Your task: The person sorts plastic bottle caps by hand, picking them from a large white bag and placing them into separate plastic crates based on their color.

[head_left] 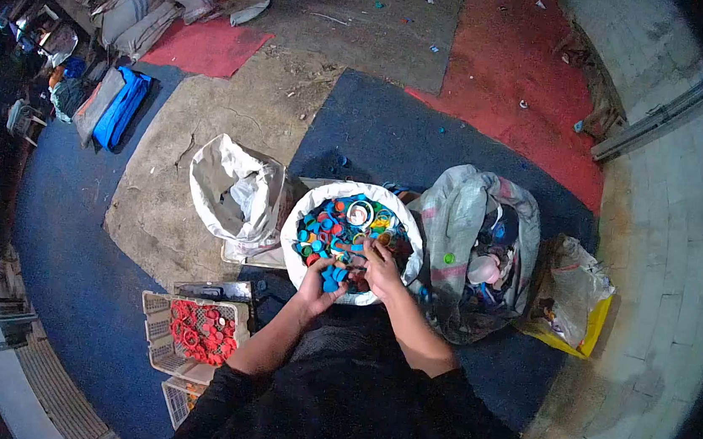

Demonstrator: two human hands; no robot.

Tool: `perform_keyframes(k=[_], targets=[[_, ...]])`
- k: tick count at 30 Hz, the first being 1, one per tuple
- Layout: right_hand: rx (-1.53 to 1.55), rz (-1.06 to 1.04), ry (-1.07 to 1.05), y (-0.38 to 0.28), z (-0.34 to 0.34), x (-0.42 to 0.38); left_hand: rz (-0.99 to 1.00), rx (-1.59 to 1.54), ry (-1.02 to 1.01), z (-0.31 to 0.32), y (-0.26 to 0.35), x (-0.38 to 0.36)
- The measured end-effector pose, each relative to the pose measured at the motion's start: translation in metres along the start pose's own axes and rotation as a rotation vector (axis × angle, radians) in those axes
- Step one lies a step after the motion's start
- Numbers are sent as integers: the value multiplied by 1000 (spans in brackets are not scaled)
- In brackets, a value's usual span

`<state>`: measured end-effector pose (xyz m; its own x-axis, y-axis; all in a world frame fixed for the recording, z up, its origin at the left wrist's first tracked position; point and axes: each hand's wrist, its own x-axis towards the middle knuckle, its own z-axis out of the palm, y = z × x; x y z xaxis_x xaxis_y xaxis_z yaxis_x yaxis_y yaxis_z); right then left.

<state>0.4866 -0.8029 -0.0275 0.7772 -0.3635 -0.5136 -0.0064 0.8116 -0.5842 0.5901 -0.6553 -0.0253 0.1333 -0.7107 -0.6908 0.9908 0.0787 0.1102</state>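
A round white sack [290,246] full of mixed plastic caps [330,222], many of them blue, stands in front of me. Over the near left part of the caps is my left hand [319,287], its fingers curved around some blue caps. My right hand [381,271] reaches over the right part of the pile, fingers bent down among the caps; whatever it may hold is too small to make out. A white ring-shaped lid [360,213] lies on the pile beyond both hands.
An open white sack [210,197] stands left, a grey-green sack [444,266] of mixed plastic right, then a yellow-edged bag [591,327]. A crate [156,332] of red caps sits lower left. A wall [668,275] runs along the right.
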Motion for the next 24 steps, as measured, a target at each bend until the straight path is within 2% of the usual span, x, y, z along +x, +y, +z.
perform_keyframes(k=[2, 6, 8, 14, 20, 24], targets=[[-36, 13, 12, 6, -13, 3, 19, -42, 10, -3, 0, 11], [-29, 6, 106, 12, -28, 5, 42, 74, 40, -4, 2, 14], [-67, 39, 73, 3, -30, -2, 58, 179, 46, -2, 2, 10], [4, 68, -14, -25, -15, -20, 110, 181, 129, 8, 3, -4], [-133, 59, 87, -29, -12, -20, 132, 125, 83, 13, -6, -8], [-168, 56, 147, -21, -17, -10, 76, 180, 1, 16, -5, -12]])
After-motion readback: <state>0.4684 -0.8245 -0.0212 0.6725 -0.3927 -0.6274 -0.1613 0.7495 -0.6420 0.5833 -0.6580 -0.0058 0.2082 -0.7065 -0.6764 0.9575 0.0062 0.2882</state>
